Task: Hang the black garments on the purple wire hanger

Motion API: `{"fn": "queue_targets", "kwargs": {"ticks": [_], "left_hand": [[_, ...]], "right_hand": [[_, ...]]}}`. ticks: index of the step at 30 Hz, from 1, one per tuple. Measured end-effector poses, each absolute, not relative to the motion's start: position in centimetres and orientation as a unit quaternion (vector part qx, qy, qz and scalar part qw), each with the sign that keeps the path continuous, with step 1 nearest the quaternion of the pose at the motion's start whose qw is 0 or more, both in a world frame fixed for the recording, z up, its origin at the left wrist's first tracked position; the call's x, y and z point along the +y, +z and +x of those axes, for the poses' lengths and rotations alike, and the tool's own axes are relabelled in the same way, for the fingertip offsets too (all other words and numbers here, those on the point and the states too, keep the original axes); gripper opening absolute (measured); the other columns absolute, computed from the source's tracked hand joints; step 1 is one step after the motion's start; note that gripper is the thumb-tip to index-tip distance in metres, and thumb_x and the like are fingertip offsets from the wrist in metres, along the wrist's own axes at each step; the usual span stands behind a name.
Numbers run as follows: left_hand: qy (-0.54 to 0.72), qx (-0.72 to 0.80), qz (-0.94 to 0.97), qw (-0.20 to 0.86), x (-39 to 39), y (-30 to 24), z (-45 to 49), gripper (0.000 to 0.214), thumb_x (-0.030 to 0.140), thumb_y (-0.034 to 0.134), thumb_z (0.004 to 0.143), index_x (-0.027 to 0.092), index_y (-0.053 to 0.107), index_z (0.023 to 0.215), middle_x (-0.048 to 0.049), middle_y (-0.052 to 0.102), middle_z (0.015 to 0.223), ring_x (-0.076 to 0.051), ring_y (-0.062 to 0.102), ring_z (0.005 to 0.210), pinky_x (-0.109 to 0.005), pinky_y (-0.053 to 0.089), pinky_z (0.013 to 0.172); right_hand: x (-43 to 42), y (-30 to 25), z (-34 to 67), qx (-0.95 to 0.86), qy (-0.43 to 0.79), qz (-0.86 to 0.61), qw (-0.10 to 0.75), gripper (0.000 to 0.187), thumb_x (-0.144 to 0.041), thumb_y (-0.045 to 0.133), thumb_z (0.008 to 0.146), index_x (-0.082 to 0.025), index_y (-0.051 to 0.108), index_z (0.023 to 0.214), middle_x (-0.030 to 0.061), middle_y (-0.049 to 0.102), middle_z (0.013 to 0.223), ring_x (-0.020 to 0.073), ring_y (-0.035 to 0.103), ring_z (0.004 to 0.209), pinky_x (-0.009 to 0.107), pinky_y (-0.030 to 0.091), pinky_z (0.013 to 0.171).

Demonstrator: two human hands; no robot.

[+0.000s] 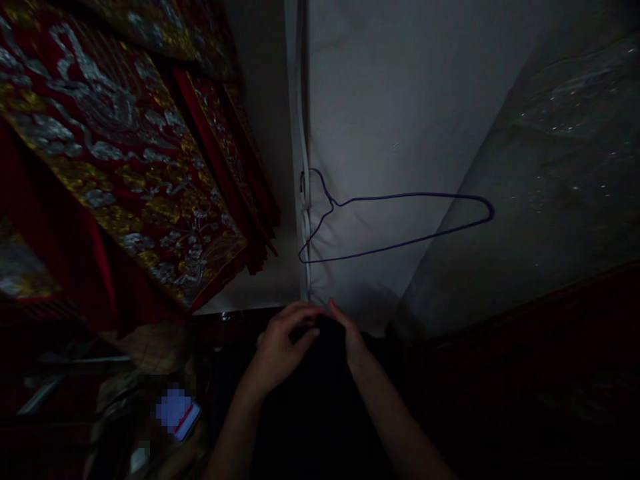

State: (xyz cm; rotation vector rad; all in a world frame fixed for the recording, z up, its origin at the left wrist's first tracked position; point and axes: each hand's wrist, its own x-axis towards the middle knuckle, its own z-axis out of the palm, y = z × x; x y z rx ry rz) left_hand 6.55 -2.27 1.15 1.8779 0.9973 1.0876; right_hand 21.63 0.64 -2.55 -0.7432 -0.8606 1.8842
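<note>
My left hand [285,340] is low in the middle, its fingers loosely curved and the thumb apart from them; no object shows in it. My right hand [351,333] faces it, a finger stretched toward the left fingertips and the other fingers mostly hidden. The fingertips of both come close together beneath the lower end of a pale cord [303,133] that runs down the wall. Whether they touch it is too dark to tell. Above the hands, a purple wire clothes hanger [400,195] hangs by its hook at the cord, with no garment on it.
A red cloth [125,173] with gold and silver embroidery hangs at the left. Clear plastic sheeting [550,167] covers the right side of the pale wall [390,120]. At the lower left, a lit phone screen [186,421] shows among dim items, partly pixelated.
</note>
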Motion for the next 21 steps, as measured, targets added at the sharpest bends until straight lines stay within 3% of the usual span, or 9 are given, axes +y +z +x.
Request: {"fn": "queue_targets", "kwargs": {"ticks": [3, 5, 7, 9, 11, 14, 18, 21], "left_hand": [[0.425, 0.428, 0.739, 0.301, -0.7, 0.3, 5.3, 0.051, 0.038, 0.058, 0.095, 0.027, 0.05, 0.144, -0.0103, 0.054, 0.144, -0.026, 0.047, 0.136, -0.044, 0.031, 0.117], [0.389, 0.435, 0.729, 0.359, -0.3, -1.4, 4.6, 0.06, 0.049, 0.049, 0.098, 0.025, 0.04, 0.152, -0.0107, 0.046, 0.153, -0.027, 0.041, 0.141, -0.046, 0.028, 0.119], [0.322, 0.427, 0.72, 0.443, -0.4, -3.1, 4.1, 0.061, 0.058, 0.039, 0.099, 0.021, 0.048, 0.147, -0.011, 0.052, 0.149, -0.027, 0.048, 0.136, -0.043, 0.036, 0.115], [0.236, 0.425, 0.731, 0.479, -0.7, -4.3, 3.4, 0.06, 0.062, 0.04, 0.096, 0.018, 0.065, 0.128, -0.01, 0.068, 0.129, -0.027, 0.061, 0.119, -0.04, 0.046, 0.105], [0.182, 0.437, 0.754, 0.456, -0.8, -4.7, 2.6, 0.051, 0.059, 0.05, 0.093, 0.018, 0.073, 0.11, -0.0074, 0.075, 0.109, -0.026, 0.068, 0.1, -0.037, 0.052, 0.094], [0.236, 0.468, 0.757, 0.39, -0.5, -3.8, 0.9, 0.036, 0.048, 0.065, 0.087, 0.022, 0.075, 0.11, -0.0061, 0.076, 0.108, -0.028, 0.069, 0.099, -0.038, 0.051, 0.095], [0.341, 0.498, 0.693, 0.394, -0.5, -1.8, -1.0, 0.042, 0.035, 0.079, 0.076, 0.027, 0.074, 0.116, -0.0044, 0.073, 0.121, -0.031, 0.066, 0.113, -0.037, 0.048, 0.102], [0.321, 0.487, 0.652, 0.484, -1.0, -1.0, -1.4, 0.039, 0.034, 0.079, 0.075, 0.024, 0.075, 0.113, -0.0038, 0.076, 0.113, -0.029, 0.069, 0.104, -0.034, 0.053, 0.092]], "right_hand": [[0.3, -1.7, 22.4, -0.357, 0.765, -0.337, 0.416, 0.047, -0.038, 0.086, 0.052, -0.023, 0.073, 0.095, 0.0023, 0.073, 0.089, 0.0249, 0.067, 0.089, 0.038, 0.05, 0.084], [0.5, -1.1, 23.2, -0.463, 0.715, -0.354, 0.386, 0.057, -0.017, 0.084, 0.046, -0.026, 0.073, 0.101, 0.0001, 0.073, 0.104, 0.0252, 0.065, 0.102, 0.037, 0.048, 0.09], [1.3, 0.1, 24.3, -0.606, 0.623, -0.343, 0.356, 0.049, -0.01, 0.076, 0.05, -0.026, 0.074, 0.096, -0.0016, 0.073, 0.102, 0.0235, 0.064, 0.1, 0.035, 0.047, 0.09], [2.6, 1.8, 25.6, -0.719, 0.495, -0.339, 0.35, 0.032, -0.008, 0.064, 0.059, -0.023, 0.074, 0.085, -0.0019, 0.073, 0.087, 0.0205, 0.066, 0.088, 0.033, 0.047, 0.084], [4.1, 3.8, 26.7, -0.756, 0.357, -0.368, 0.408, 0.03, -0.006, 0.054, 0.062, -0.021, 0.073, 0.08, -0.0008, 0.072, 0.08, 0.0188, 0.066, 0.081, 0.031, 0.047, 0.08], [6.4, 6.0, 27.5, -0.701, 0.219, -0.419, 0.533, 0.039, -0.009, 0.055, 0.064, -0.019, 0.072, 0.098, 0.0021, 0.071, 0.084, 0.0198, 0.066, 0.082, 0.03, 0.047, 0.077], [9.9, 5.1, 26.4, -0.652, 0.263, -0.442, 0.556, 0.053, -0.019, 0.056, 0.073, -0.022, 0.063, 0.126, 0.0035, 0.071, 0.095, 0.0185, 0.061, 0.073, 0.031, 0.046, 0.076], [12.8, 2.3, 24.9, -0.64, 0.341, -0.458, 0.514, 0.039, -0.027, 0.054, 0.078, -0.022, 0.068, 0.115, 0.0031, 0.072, 0.09, 0.0196, 0.06, 0.074, 0.032, 0.045, 0.078]]}}
